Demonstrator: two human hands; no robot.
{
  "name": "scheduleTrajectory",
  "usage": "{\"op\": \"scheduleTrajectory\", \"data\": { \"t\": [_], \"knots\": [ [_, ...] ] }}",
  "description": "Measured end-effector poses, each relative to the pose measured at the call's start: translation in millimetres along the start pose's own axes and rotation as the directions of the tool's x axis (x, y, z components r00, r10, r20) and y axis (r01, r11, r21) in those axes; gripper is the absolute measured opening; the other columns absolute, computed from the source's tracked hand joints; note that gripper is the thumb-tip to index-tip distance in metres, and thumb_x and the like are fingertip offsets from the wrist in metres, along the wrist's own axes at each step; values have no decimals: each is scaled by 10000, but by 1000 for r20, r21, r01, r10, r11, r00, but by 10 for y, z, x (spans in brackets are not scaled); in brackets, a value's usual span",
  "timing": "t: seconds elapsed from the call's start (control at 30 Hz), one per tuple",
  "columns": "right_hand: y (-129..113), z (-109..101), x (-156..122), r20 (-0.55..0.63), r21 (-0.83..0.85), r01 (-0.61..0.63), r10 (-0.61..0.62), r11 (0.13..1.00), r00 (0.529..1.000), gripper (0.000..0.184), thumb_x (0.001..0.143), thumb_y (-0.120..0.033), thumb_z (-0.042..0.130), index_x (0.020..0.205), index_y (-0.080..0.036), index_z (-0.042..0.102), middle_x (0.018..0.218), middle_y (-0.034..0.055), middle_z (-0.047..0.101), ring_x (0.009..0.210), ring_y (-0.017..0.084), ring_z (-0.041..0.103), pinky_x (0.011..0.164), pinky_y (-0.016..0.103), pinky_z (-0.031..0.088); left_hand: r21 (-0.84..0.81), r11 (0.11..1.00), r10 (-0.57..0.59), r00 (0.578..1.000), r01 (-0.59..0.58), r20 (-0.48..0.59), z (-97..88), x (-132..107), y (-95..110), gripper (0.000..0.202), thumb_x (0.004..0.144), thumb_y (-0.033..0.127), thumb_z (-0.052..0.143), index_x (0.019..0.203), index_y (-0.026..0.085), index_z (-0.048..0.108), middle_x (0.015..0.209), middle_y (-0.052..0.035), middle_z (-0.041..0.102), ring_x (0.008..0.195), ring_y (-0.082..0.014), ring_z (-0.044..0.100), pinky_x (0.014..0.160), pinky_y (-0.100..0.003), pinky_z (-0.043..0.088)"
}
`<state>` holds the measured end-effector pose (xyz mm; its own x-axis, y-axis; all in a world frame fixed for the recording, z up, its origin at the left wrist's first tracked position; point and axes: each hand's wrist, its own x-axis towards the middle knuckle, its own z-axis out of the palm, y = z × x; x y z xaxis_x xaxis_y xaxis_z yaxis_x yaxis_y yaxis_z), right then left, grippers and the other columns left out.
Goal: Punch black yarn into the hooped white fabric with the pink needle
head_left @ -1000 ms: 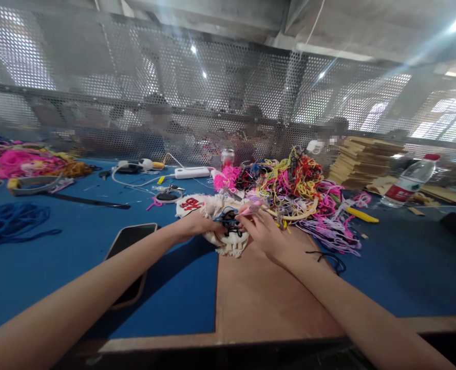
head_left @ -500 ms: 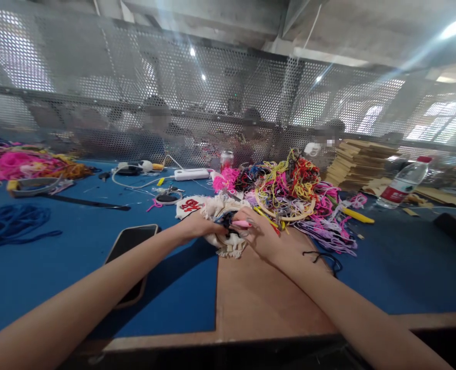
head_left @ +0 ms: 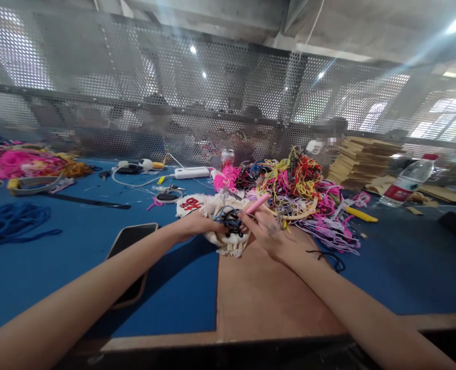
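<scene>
My left hand is closed on the near left side of a cream fabric piece with frayed edges, which looks stretched on a round hoop. Dark blue and black yarn lies in loops over its middle. A red design shows on the fabric at the left. Between the fingers of my right hand is a tool with a pink handle, tilted up to the right; its tip is hidden near the yarn.
A phone lies under my left forearm. Tangled colored yarn with a wooden hoop sits behind my right hand. A yellow tool, a water bottle and stacked brown sheets are to the right. Blue yarn lies left.
The pink handle has swung from nearly flat to steeply tilted upward, and my right hand has shifted slightly right, uncovering more dark yarn. My left hand stays on the fabric.
</scene>
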<state>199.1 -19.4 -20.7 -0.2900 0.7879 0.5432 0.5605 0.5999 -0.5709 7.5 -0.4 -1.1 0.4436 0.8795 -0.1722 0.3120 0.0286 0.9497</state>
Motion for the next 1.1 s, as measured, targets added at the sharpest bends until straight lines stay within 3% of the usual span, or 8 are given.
{"op": "scheduleTrajectory", "data": {
  "t": [0.37, 0.53, 0.83, 1.1],
  "knots": [
    [39, 5, -9, 7, 86, 24, -24, 996, 1000, 250, 876, -369, 369, 749, -181, 473, 786, 55, 530, 672, 156, 551, 644, 292, 466, 43, 998, 34, 999, -35, 16, -19, 11, -44, 335, 560, 197, 678, 889, 158, 623, 866, -36, 688, 783, -199, 637, 743, -290, 502],
    [7, 10, -21, 33, 220, -42, 36, 975, 999, 257, 879, -397, 354, 787, -181, 459, 770, 34, 517, 548, 119, 550, 518, 258, 483, 60, 998, 8, 1000, -9, 4, -13, -8, -19, 320, 560, 193, 668, 875, 154, 630, 803, -29, 697, 742, -196, 643, 716, -282, 502],
    [20, 30, -32, 4, 302, -62, 64, 951, 998, 227, 884, -403, 343, 820, -201, 424, 696, 4, 509, 512, 120, 565, 496, 259, 496, 101, 993, -51, 998, 53, -22, 10, -49, 50, 229, 558, 199, 652, 778, 135, 638, 710, -28, 698, 677, -192, 648, 647, -275, 510],
    [3, 8, -18, -25, 121, 35, -32, 992, 999, 242, 888, -346, 351, 727, -193, 447, 760, 34, 492, 644, 138, 533, 635, 285, 471, 87, 996, -22, 1000, 24, -18, 7, -14, -4, 278, 557, 211, 655, 826, 143, 637, 729, -31, 699, 687, -198, 650, 697, -307, 513]
  ]
}}
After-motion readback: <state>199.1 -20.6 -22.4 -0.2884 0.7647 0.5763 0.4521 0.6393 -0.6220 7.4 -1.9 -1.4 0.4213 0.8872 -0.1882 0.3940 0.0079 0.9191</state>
